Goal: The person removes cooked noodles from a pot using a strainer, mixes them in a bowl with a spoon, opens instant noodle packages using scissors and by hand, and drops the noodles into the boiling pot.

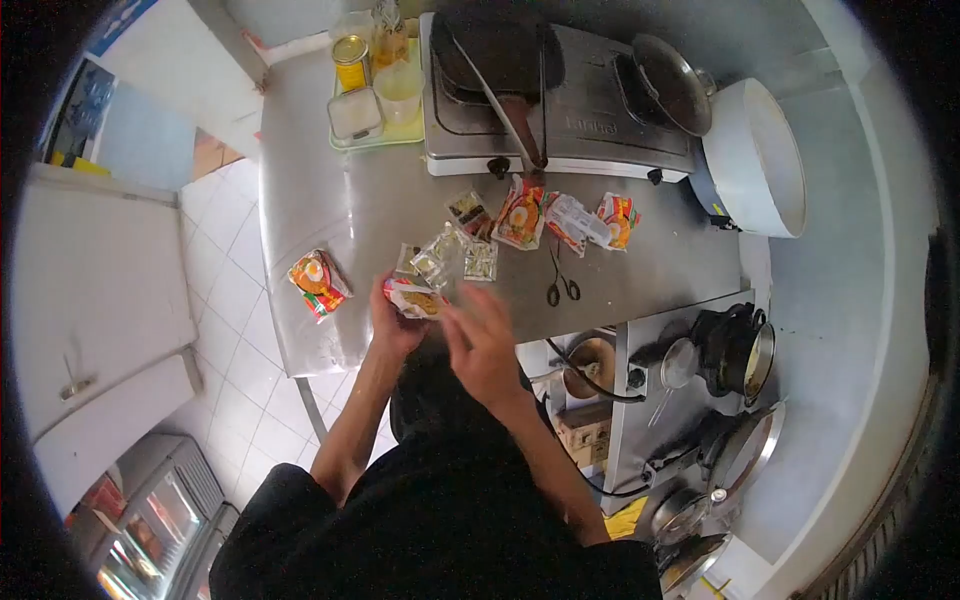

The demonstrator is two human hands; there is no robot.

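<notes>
My left hand (400, 328) grips an opened noodle packet (413, 299), its noodles showing at the mouth. Beside the packet's right end is my right hand (480, 345), blurred, with its fingers partly bent; whether it holds anything is unclear. Just beyond the packet lie several seasoning sachets (438, 255). A red and white noodle packet (319, 283) rests on the steel table to the left. Near the stove are another packet (520, 215), a crumpled packet (568, 222) and a smaller-looking one (619, 220). Black-handled scissors (562, 290) lie below them.
A two-burner stove (600, 125) stands at the table's back, a long knife (493, 100) across it. A green tray (405, 134) holds jars and containers. A pan (672, 85) and white tub (760, 158) are at right. Pots and pans (745, 450) sit on a lower shelf.
</notes>
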